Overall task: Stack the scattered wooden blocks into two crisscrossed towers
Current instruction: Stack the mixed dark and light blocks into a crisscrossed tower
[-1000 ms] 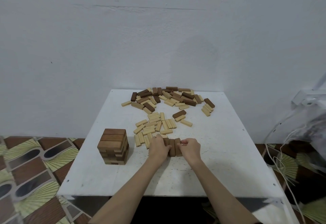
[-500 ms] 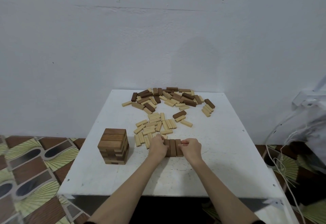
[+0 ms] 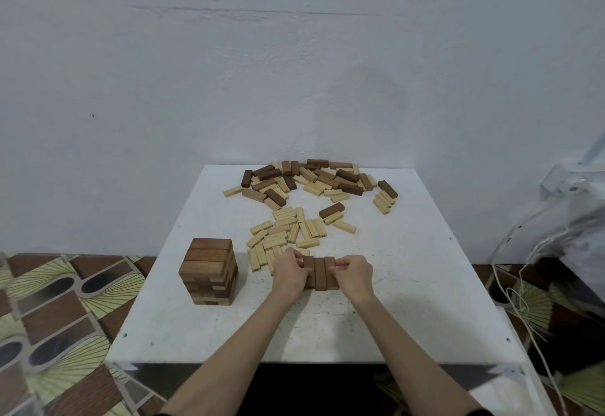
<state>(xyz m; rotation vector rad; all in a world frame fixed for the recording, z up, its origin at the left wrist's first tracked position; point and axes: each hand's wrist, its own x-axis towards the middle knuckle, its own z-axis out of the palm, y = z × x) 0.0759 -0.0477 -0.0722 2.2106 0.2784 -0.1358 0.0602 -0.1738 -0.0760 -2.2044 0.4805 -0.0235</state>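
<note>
Near the middle of the bench [image 3: 409, 301], a little toward its front edge: left hand [image 3: 289, 273] and right hand [image 3: 355, 274] with fingers curled, pressed against the two outer sides of a row of three dark blocks [image 3: 320, 273] lying flat, side by side, long sides touching, ends pointing toward the front and back edges. Thumbs and fingertips pinching the row from left and right; forearms reaching in over the front edge. Just behind the hands and slightly left, a loose cluster of light blocks [image 3: 284, 235], mostly flat, some lined up in short rows, the nearest ones touching or almost touching the left hand. Farther back, along the rear edge, a wider scatter of mixed dark and light blocks [image 3: 314, 178], overlapping in places, with a small group of light ones and one dark one trailing off toward the right. Toward the left edge, well apart from the hands, a finished tower [image 3: 209, 271] of crisscrossed layers, upright, topped by three brown blocks laid side by side. Beyond the bench, a white wall [image 3: 229, 88] behind, patterned floor [image 3: 65, 317] on the left, white cords [image 3: 523, 301] hanging on the right.
</note>
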